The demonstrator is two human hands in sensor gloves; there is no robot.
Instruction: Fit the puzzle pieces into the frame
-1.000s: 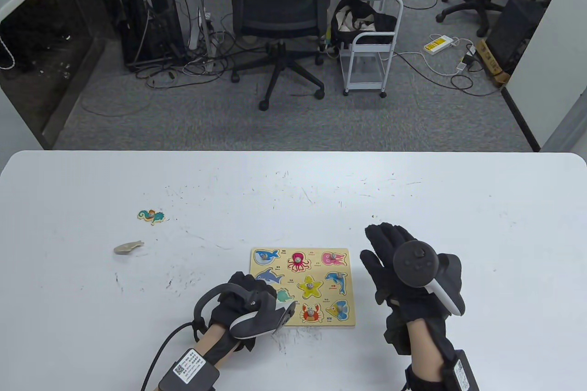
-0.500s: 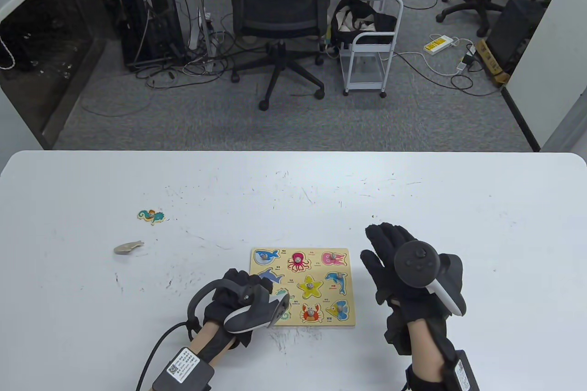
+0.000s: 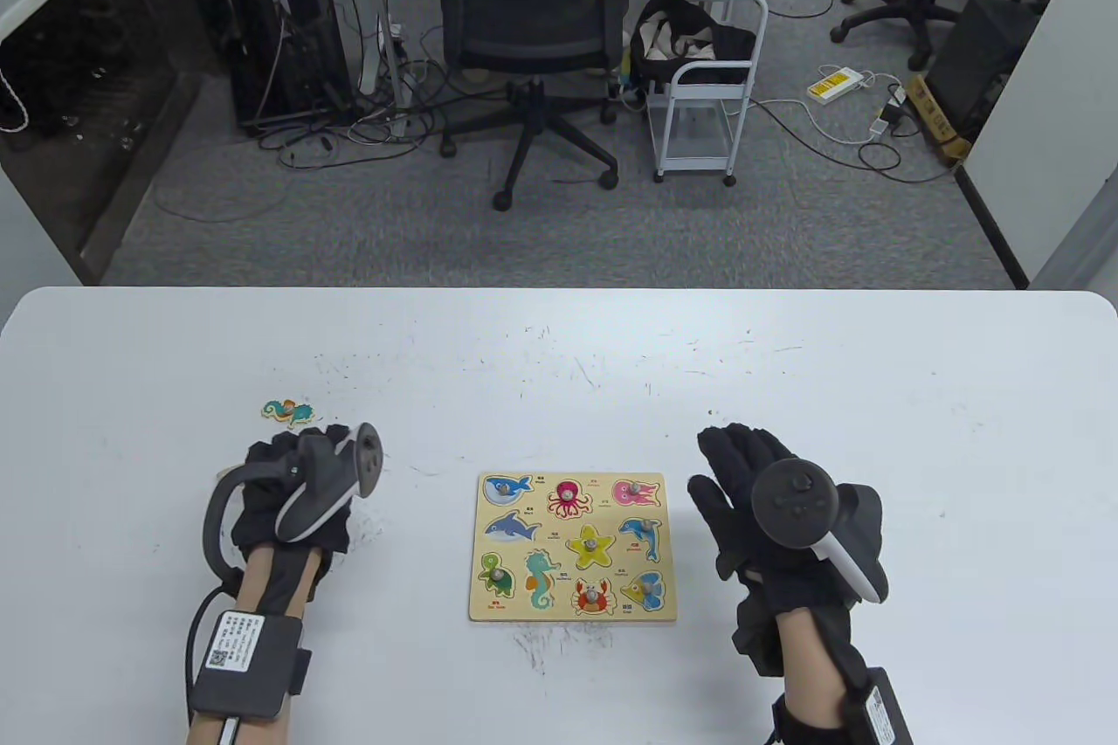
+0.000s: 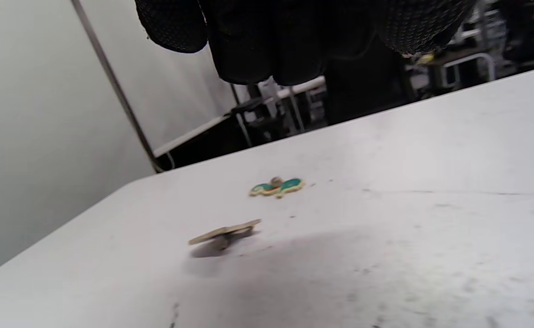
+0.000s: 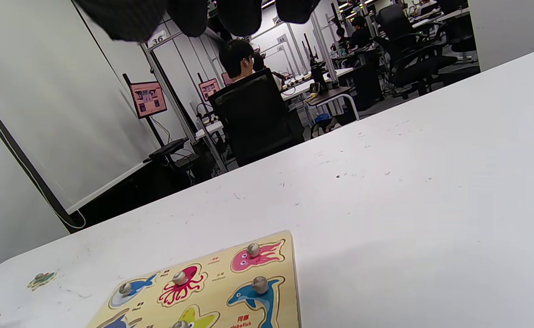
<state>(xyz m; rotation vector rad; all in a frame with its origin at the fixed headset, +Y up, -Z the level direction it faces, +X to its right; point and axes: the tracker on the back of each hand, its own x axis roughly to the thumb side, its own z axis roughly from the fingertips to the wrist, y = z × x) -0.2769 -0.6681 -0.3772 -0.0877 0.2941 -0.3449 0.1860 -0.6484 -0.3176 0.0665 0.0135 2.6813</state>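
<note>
A: Wooden frame (image 3: 572, 548) flat on the white table (image 3: 559, 343), near the front edge, between the two hands. Count the pieces seated?

B: Nine pictures show on the board in the table view — whale, octopus, pink squid-like one along the far row; dolphin, starfish, blue fish in the middle; turtle (image 3: 495, 577), seahorse (image 3: 541, 578), crab at the near side, plus one more fish at the near right corner. Most carry a small knob. The seahorse spot shows no knob; cannot tell if a piece sits there or only the printed outline.

A: Loose pieces?

B: Two, well left of the frame. Teal piece (image 3: 288, 412) lies face up, knob on top. Plain piece (image 4: 225, 231) lies face down, propped on its knob — tilted, bare wood upward. In the table view it is hidden under the left hand.

A: Left hand (image 3: 293, 487)?

B: Above the plain piece, apart from it; the wrist view shows a gap and a shadow on the table. Fingers (image 4: 267, 41) hang loosely curled, nothing in them — released.

A: Right hand (image 3: 764, 509)?

B: Just right of the frame, not touching it. Fingers straight, pointing away from the person, holding nothing. Tracker on its back
</note>
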